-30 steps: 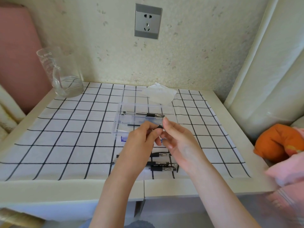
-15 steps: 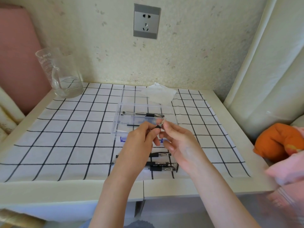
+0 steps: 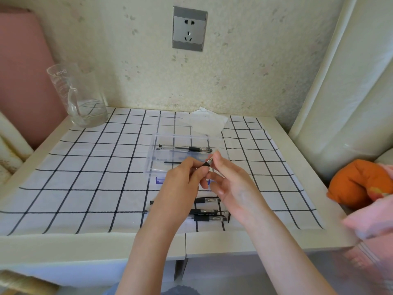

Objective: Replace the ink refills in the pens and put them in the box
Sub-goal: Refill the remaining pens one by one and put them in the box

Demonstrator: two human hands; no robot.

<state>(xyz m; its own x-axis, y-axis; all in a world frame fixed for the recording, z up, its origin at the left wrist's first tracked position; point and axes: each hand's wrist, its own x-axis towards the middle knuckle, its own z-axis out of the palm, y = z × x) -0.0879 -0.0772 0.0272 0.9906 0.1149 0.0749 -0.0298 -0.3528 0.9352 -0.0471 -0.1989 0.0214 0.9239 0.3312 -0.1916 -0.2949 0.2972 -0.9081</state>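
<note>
Pinching pen (image 3: 206,164) tip with right hand (image 3: 230,186); left hand (image 3: 180,186) grips barrel. Light, stiff, likely slippery; hold at rubber grip.

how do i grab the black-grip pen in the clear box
I'd pinch the pen at its black grip sleeve, coming down through the open top of the clear box: it lies flat, left to right, and the walls block side approaches.

Three pens (image 3: 207,212) on cloth (image 3: 85,177); one held pen (image 3: 206,164); one box (image 3: 152,154); one jug (image 3: 85,99).
</note>
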